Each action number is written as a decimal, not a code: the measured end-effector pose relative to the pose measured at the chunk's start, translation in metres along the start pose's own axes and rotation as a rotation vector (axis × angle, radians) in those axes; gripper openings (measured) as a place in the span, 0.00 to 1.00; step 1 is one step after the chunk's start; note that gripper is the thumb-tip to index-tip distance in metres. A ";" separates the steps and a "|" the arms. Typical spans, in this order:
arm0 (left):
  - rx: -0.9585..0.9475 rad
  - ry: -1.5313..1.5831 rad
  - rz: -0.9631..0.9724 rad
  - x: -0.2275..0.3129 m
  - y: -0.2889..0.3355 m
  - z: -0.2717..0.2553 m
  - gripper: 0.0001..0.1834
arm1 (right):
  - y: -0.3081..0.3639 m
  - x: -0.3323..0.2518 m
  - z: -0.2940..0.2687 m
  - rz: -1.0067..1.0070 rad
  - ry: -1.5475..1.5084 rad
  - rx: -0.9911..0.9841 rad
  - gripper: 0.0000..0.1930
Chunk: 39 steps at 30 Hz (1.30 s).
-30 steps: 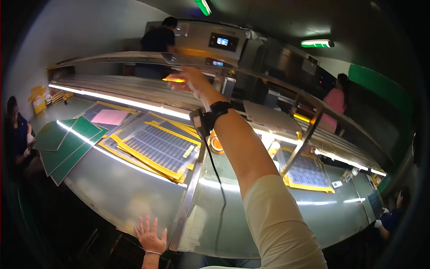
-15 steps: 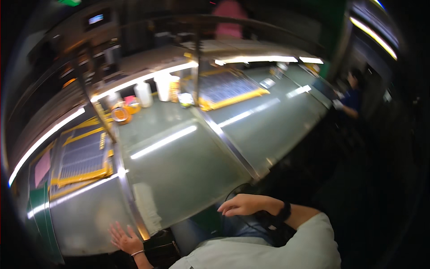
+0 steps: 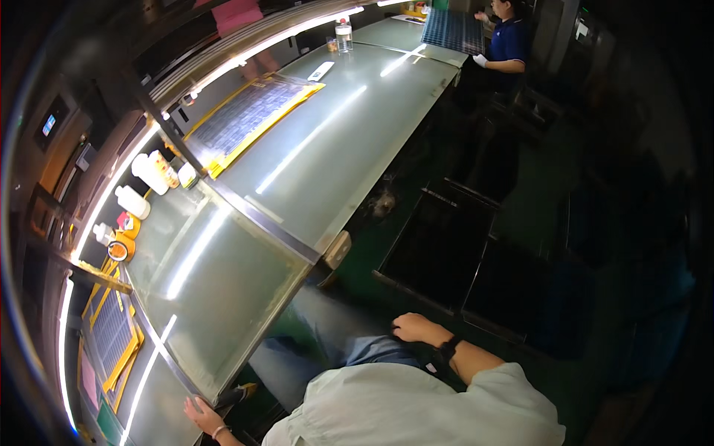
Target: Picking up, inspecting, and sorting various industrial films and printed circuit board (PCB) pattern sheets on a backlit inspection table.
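My left hand (image 3: pixel 202 415) rests at the front edge of the glass-topped table (image 3: pixel 230 327), open, its fingers stretched out against the edge and nothing held. A bracelet circles that wrist. Over my lap, apart from the table, hangs my right hand (image 3: pixel 418 328). Its fingers are loosely curled, and I see nothing in them. A dark watch or band (image 3: pixel 449 348) is on the right wrist. Closest to the left hand on the tabletop is a stack of gridded sheets with yellow edges (image 3: pixel 111 331).
White bottles (image 3: pixel 132 202) and orange tape rolls (image 3: pixel 117 250) line the back. Another yellow-edged gridded sheet (image 3: pixel 253 115) lies beyond a metal strip (image 3: pixel 260 223). A co-worker in dark blue (image 3: pixel 510 41) handles a dark gridded panel (image 3: pixel 454 31) at the far end. Dark panels (image 3: pixel 439 249) are low at right.
My view has swung to the right, bringing the co-worker and far table end closer into sight. The right hand's fingers are more curled; the left remains by the table edge.
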<state>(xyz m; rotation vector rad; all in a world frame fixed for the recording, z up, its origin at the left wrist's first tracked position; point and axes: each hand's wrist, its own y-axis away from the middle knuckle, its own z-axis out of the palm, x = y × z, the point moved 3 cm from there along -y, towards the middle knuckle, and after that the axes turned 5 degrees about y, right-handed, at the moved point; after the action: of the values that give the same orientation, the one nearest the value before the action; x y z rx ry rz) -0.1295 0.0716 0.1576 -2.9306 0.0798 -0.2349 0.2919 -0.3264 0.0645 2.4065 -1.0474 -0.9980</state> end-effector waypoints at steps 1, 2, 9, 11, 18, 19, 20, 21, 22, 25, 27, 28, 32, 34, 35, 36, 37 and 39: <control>0.131 0.187 0.134 0.025 0.017 -0.011 0.17 | -0.008 0.006 -0.002 -0.017 0.026 0.002 0.15; 0.255 0.372 0.272 0.050 0.037 -0.025 0.12 | -0.013 0.012 -0.004 -0.032 0.049 0.001 0.14; -0.739 0.843 -0.291 0.129 0.080 0.014 0.33 | -0.024 0.064 -0.024 0.075 -0.124 0.132 0.16; -0.784 1.077 -0.506 0.151 0.085 0.005 0.35 | -0.020 0.086 -0.009 0.103 -0.127 0.107 0.15; -0.650 1.634 -0.984 0.130 0.056 0.029 0.39 | -0.048 0.193 0.003 0.253 -0.401 0.398 0.13; -0.616 1.580 -0.956 0.135 0.058 0.026 0.39 | -0.063 0.211 -0.003 0.404 -0.502 0.453 0.13; -0.599 1.540 -0.954 0.133 0.060 0.029 0.38 | -0.072 0.215 -0.020 0.488 -0.305 0.691 0.13; -0.602 1.548 -0.973 0.131 0.062 0.032 0.38 | -0.083 0.220 -0.036 0.476 -0.228 0.704 0.19; -0.613 1.550 -0.926 0.134 0.066 0.025 0.38 | -0.097 0.224 -0.042 0.466 -0.232 0.693 0.19; -0.609 1.527 -0.894 0.142 0.070 0.015 0.37 | -0.126 0.229 -0.056 0.627 -0.112 0.787 0.31; -0.599 1.506 -0.910 0.147 0.071 0.012 0.37 | -0.142 0.238 -0.049 0.659 -0.094 0.753 0.30; -0.602 1.513 -0.888 0.149 0.072 0.008 0.37 | -0.151 0.240 -0.043 0.698 -0.083 0.723 0.29; -0.638 1.459 -0.901 0.147 0.069 0.013 0.36 | -0.169 0.256 -0.019 0.720 -0.081 0.711 0.29; -0.575 1.460 -0.933 0.145 0.069 0.016 0.35 | -0.174 0.263 -0.016 0.735 -0.044 0.736 0.26; -0.571 1.446 -0.941 0.137 0.066 0.016 0.35 | -0.179 0.251 -0.028 0.722 -0.044 0.729 0.26; -0.568 1.433 -0.947 0.132 0.065 0.016 0.35 | -0.180 0.244 -0.039 0.843 -0.343 0.798 0.23; -0.567 1.436 -0.953 0.135 0.067 0.017 0.35 | -0.175 0.241 -0.050 0.963 -0.644 0.862 0.21; -0.557 1.444 -0.917 0.142 0.068 0.012 0.35 | -0.175 0.257 -0.060 0.984 -0.591 0.715 0.18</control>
<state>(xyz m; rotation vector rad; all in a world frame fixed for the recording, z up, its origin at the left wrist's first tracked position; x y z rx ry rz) 0.0099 -0.0030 0.1540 -2.2240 -1.0967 -2.6088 0.5476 -0.3966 -0.1088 1.5040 -2.7813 -1.0257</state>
